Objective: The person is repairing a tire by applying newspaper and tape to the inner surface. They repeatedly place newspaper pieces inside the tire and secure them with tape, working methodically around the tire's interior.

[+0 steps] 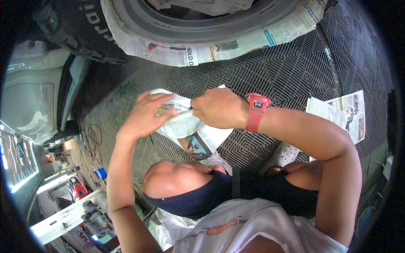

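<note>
In front of my knees I hold a printed newspaper sheet (185, 126) between both hands, above the dark grid floor. My right hand (221, 109), with a red watch (257, 110) on the wrist, is closed with its fingertips pinching the sheet's upper edge. On the sheet's left part, my left hand (145, 113) curls its fingers and thumb around the paper, slightly blurred. Beyond the hands lies a grey wheel rim (202, 36), its border lined with newspaper strips (168, 55) against the black tyre (95, 21).
More newspaper sheets (352, 111) lie on the floor at the right. A silver car body (33, 97) stands at the far left. Lower left are a white workbench (63, 219) with tools, a blue-and-white roll (100, 173) and a red hose (93, 139).
</note>
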Action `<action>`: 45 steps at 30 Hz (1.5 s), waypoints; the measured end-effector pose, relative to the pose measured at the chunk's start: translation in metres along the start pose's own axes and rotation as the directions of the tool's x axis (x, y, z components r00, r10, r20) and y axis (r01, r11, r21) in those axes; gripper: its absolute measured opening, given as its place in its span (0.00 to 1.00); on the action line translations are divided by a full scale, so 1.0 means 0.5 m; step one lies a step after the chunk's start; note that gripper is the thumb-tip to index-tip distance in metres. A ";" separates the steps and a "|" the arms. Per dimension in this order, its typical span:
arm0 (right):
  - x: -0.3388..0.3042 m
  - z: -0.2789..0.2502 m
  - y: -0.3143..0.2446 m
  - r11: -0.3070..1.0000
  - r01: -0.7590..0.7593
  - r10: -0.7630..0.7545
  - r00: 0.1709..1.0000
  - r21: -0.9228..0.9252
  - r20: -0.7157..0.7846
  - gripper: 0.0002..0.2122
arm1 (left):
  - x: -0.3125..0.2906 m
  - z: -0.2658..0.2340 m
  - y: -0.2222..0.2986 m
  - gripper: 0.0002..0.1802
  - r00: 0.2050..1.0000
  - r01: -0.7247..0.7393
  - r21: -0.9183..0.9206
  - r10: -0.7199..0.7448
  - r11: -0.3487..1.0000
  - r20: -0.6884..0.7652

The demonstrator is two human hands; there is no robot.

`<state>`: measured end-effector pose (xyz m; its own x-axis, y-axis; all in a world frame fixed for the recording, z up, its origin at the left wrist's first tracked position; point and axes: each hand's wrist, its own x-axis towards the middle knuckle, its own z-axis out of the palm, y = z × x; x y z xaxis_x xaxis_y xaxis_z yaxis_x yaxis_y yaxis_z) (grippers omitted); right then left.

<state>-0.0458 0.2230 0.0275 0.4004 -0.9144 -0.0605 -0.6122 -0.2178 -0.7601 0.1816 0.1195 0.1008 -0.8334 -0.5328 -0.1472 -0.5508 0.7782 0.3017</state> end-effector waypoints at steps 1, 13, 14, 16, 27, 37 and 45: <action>0.001 0.001 -0.005 1.000 0.006 -0.006 1.000 -0.017 0.000 0.14 | 0.011 0.009 0.019 0.21 0.999 0.029 -0.226 -0.018 0.974 0.051; -0.050 -0.054 0.080 0.975 -0.046 0.021 0.993 -0.219 -0.115 0.29 | 0.012 0.003 0.035 0.08 0.998 -0.003 0.013 0.004 1.000 -0.068; -0.049 -0.058 0.080 0.970 -0.082 0.061 0.993 -0.227 -0.098 0.28 | 0.017 -0.004 0.038 0.08 0.999 -0.001 0.003 0.001 1.000 -0.053; -0.050 -0.063 0.093 0.975 -0.107 0.091 0.992 -0.196 -0.090 0.26 | 0.023 -0.006 0.041 0.07 0.999 -0.014 -0.016 0.014 1.000 -0.030; -0.045 -0.095 0.101 0.988 -0.134 0.129 0.989 -0.073 -0.074 0.16 | 0.026 -0.030 0.059 0.07 0.998 -0.016 -0.052 0.019 0.999 0.061; -0.057 -0.100 0.049 0.981 -0.065 0.053 0.996 -0.183 -0.071 0.13 | 0.031 -0.017 0.070 0.19 0.943 0.273 -0.011 -0.265 0.962 0.200; -0.050 -0.080 -0.008 0.954 0.087 -0.106 0.993 -0.287 -0.052 0.15 | 0.073 0.005 0.119 0.18 0.999 0.010 -0.270 0.001 0.963 0.041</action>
<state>-0.0808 0.2331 0.0579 0.4272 -0.9026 0.0538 -0.7449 -0.3850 -0.5449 0.1183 0.1471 0.1112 -0.8350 -0.5181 -0.1855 -0.5265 0.6542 0.5430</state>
